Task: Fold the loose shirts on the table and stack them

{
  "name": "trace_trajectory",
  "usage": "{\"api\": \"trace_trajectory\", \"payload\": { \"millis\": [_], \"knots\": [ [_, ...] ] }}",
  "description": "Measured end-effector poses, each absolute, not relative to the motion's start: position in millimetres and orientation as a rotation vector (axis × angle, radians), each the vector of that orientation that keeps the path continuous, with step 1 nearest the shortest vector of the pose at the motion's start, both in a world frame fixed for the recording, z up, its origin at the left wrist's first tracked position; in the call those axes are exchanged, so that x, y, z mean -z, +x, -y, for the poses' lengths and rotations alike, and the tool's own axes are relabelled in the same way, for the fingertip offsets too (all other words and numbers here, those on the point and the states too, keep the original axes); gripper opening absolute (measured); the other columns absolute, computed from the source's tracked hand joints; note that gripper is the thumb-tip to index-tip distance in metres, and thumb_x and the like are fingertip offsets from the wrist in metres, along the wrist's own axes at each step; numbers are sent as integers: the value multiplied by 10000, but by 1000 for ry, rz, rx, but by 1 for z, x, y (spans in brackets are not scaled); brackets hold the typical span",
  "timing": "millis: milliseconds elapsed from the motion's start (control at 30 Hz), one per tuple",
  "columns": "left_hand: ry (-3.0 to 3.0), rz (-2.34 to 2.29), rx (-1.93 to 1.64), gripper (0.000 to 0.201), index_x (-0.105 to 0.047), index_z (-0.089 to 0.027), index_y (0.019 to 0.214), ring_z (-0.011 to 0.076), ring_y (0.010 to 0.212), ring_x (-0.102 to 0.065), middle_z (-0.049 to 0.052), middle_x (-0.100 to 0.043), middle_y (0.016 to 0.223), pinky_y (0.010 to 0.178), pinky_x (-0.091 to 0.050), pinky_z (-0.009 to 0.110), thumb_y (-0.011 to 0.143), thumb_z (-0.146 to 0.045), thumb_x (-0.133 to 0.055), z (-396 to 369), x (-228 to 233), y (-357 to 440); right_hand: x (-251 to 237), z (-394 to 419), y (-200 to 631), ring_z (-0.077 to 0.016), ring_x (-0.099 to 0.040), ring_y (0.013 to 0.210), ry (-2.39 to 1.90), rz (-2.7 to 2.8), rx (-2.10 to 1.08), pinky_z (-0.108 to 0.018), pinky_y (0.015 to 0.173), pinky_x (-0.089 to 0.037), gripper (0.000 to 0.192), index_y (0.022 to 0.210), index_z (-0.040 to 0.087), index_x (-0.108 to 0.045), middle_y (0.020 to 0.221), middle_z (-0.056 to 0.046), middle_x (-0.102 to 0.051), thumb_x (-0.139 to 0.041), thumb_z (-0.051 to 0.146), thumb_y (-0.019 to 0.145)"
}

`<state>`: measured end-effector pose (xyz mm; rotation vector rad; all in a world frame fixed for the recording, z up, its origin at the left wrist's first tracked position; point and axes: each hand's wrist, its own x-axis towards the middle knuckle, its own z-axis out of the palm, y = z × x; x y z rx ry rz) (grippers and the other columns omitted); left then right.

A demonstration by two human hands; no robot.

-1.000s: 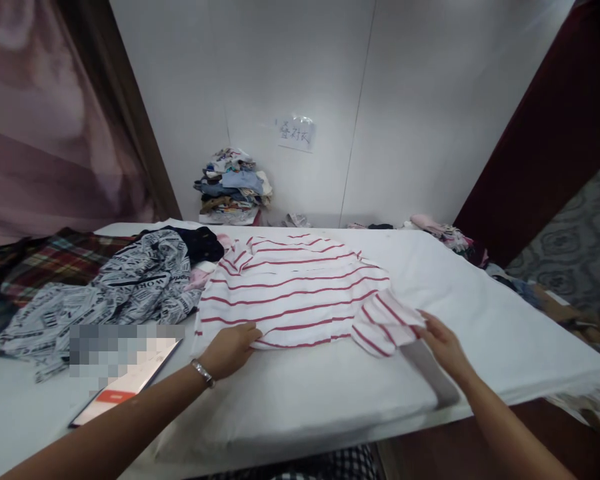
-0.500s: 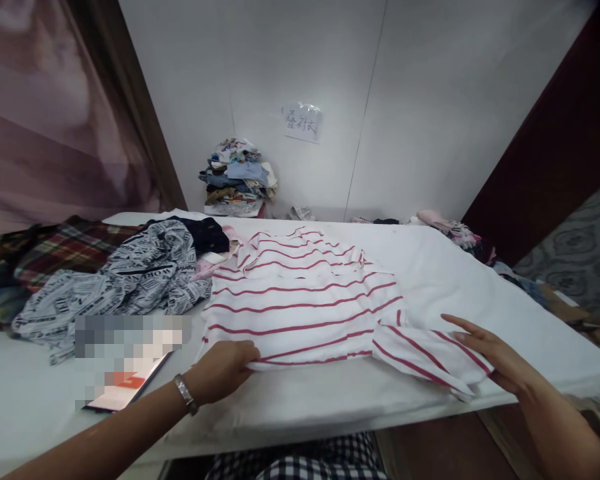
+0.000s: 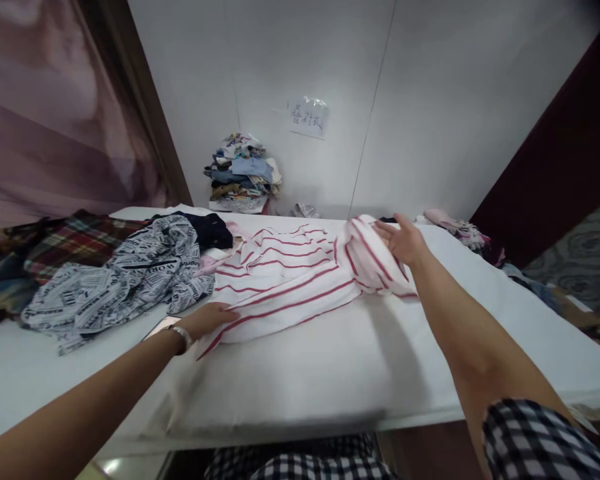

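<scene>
A white shirt with red stripes (image 3: 290, 293) lies on the white table, its near edge lifted and folded up. My left hand (image 3: 213, 321), with a silver bracelet at the wrist, is closed on the shirt's near left corner. On the right, the sleeve (image 3: 367, 257) is bunched and raised over the body of the shirt. My right hand (image 3: 404, 241) is against that sleeve, its fingers stretched out towards the left and the thumb apart. Part of its fingertips is hidden by the cloth.
Left of the shirt lie a black-and-white printed garment (image 3: 150, 273) and a plaid one (image 3: 85, 243). A phone (image 3: 161, 327) is mostly hidden behind my left wrist. Folded clothes (image 3: 243, 175) are stacked by the wall, and more clothes (image 3: 457, 230) lie along the right edge.
My right hand has moved from the near right to farther back and left, carrying the sleeve up and over. The shirt's near edge has lifted, and my left hand has shifted slightly left.
</scene>
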<state>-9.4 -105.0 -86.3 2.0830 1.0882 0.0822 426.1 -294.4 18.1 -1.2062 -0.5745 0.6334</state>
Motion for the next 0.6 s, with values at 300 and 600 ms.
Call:
{"api": "trace_trajectory", "payload": {
  "millis": [300, 600],
  "knots": [
    [1614, -1197, -364, 490, -673, -219, 989, 264, 1154, -567, 80, -634, 1220, 946, -485, 347, 656, -567, -584, 98, 96, -26, 71, 314, 462, -204, -659, 866, -1854, 722, -497, -306, 720, -524, 393, 1073, 150, -642, 1027, -111, -701, -696, 255, 697],
    [2099, -1307, -313, 717, -449, -225, 1347, 311, 1199, -528, 121, -577, 1289, 926, -485, 384, 694, -487, -592, 127, 116, -38, 151, 360, 463, -213, -629, 783, -2034, 694, -393, -320, 688, -495, 605, 1149, 166, -618, 809, -29, -683, -746, 359, 590]
  ]
}}
